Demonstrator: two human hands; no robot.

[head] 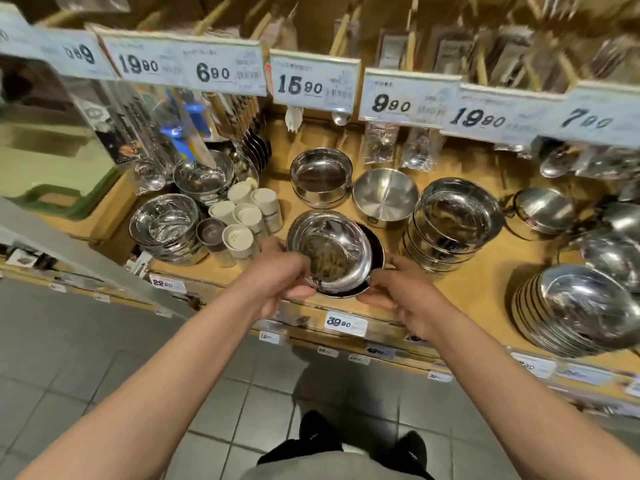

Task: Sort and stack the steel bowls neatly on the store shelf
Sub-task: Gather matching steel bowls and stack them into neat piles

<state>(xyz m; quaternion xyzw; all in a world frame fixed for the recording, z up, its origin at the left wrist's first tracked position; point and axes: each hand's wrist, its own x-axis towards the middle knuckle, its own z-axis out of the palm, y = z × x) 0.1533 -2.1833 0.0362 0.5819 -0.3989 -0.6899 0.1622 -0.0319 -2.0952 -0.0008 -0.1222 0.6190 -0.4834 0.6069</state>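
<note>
Roughly halfway: both hands, left hand (282, 278) and right hand (398, 294), gripping tilted steel bowl (329, 251) over dark-rimmed bowl (375, 252), tall stack (450, 225) done at 3 o'clock, loose bowls (384, 197) left at 12.

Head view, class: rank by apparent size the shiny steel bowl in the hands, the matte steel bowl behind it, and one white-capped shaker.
1. Shiny steel bowl in the hands, though it is nearest the camera.
2. Matte steel bowl.
3. White-capped shaker.

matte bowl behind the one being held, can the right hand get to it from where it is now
Probably yes: the matte bowl stands open-topped just behind the shiny bowl, nothing between it and the right hand, though that hand is busy.
</note>
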